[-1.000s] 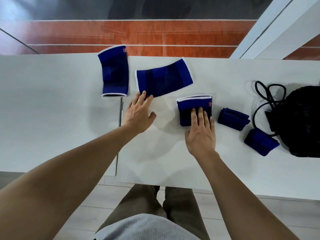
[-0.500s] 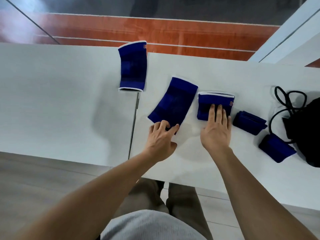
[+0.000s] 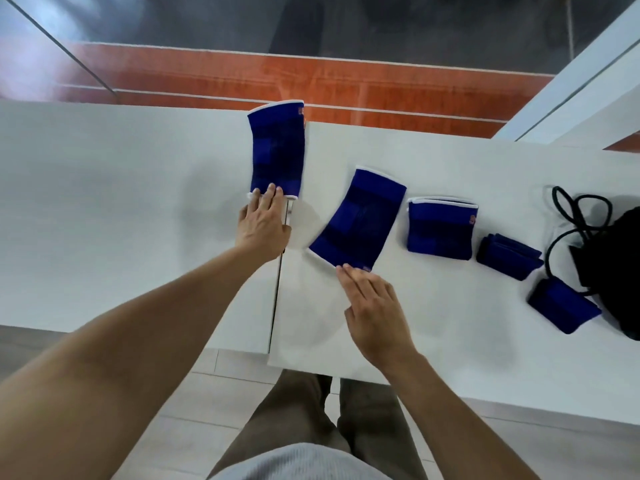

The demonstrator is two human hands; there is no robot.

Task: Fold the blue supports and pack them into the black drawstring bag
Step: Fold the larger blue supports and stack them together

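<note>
Two blue supports lie flat and unfolded: one (image 3: 277, 150) at the far edge over the seam between the tables, one (image 3: 360, 225) slanted in the middle. My left hand (image 3: 265, 221) rests its fingertips on the near end of the far one. My right hand (image 3: 375, 311) lies flat with its fingertips at the near end of the slanted one. To the right sit a half-folded support (image 3: 441, 228) and two small folded ones (image 3: 507, 254) (image 3: 562, 308). The black drawstring bag (image 3: 614, 268) lies at the right edge, partly cut off.
The white tables (image 3: 121, 220) meet at a narrow seam (image 3: 277, 289) running toward me. The bag's black cord (image 3: 568, 216) loops on the table by the folded supports. An orange-brown floor strip lies beyond the far edge. My legs are below the near edge.
My left hand let go of the slanted support and reached to the far one. My right hand left the half-folded support and moved left to the slanted one.
</note>
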